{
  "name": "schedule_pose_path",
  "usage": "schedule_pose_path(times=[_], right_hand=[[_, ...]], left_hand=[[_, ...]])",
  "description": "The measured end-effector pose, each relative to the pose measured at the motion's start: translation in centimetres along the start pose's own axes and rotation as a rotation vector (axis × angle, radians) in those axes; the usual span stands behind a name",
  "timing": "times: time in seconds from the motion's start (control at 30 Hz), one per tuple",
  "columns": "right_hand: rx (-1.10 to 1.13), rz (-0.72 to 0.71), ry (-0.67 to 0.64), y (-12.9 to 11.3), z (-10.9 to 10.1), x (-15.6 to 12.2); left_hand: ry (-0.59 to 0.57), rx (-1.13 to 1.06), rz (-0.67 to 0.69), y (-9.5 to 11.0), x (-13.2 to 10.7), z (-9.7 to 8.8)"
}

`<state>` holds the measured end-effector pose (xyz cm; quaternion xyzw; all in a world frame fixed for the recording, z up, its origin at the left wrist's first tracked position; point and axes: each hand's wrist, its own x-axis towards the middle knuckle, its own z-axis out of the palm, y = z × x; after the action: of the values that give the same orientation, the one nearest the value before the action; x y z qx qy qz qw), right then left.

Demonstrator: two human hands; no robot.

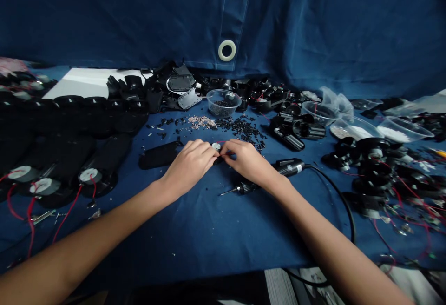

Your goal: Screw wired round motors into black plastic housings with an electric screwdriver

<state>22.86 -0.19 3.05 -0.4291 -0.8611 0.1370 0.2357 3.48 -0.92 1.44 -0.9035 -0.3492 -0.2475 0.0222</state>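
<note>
Blue cloth covers the whole bench, and right at the front both forearms reach in over it. Left hand and right hand meet in the middle, fingers curled in and pinching a small round part with a white face and a thin red wire (it's tiny, so I can't make out much more). The part sits between the two sets of fingertips, just above the cloth. An electric screwdriver lies on the cloth, passing under the right hand with its bit pointing left, and its black cord curves away toward the front edge.

Just left of the hands is a black oblong piece. Further left, round black units with white centres and red wires sit in a row, and there's a similar messy heap on the right. Ahead, loose black screws and a little pile of silver ones are scattered about, then a clear bowl of dark bits, with more clear bowls off to the right. Black housings crowd the back, against a hanging blue curtain with a pale grommet.
</note>
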Motion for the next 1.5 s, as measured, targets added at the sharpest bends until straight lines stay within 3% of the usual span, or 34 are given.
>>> schedule_pose_path(times=[0.43, 0.7, 0.97, 1.13, 1.23, 1.33, 1.4, 1.5], right_hand=[[-0.055, -0.001, -0.021, 0.1, 0.1, -0.2], [-0.137, -0.025, -0.068, 0.1, -0.2, 0.0], [-0.277, -0.099, -0.115, 0.0, -0.2, 0.0], [-0.183, -0.051, -0.072, -0.1, -0.2, 0.0], [-0.16, 0.115, 0.117, -1.3, -1.3, -1.2], [-0.307, 0.575, 0.33, -3.4, -2.4, -3.8], [-0.377, 0.871, 0.375, -4.6, -2.7, -5.8], [-0.205, 1.122, 0.368, -5.0, -2.2, -7.6]], left_hand=[[0.008, 0.098, 0.025, 0.7, -0.1, 0.6], [-0.06, 0.219, 0.147, 0.0, 0.5, -0.3], [-0.064, 0.231, 0.076, 0.1, 0.4, -0.2], [-0.035, 0.227, 0.003, 0.8, 0.0, 0.2], [-0.029, 0.191, -0.011, 0.7, -0.1, 0.2], [-0.028, 0.126, 0.022, 0.3, -0.2, 0.1], [-0.038, 0.102, 0.044, 0.0, -0.2, 0.0], [-0.055, 0.099, 0.059, -0.1, -0.3, -0.2]])
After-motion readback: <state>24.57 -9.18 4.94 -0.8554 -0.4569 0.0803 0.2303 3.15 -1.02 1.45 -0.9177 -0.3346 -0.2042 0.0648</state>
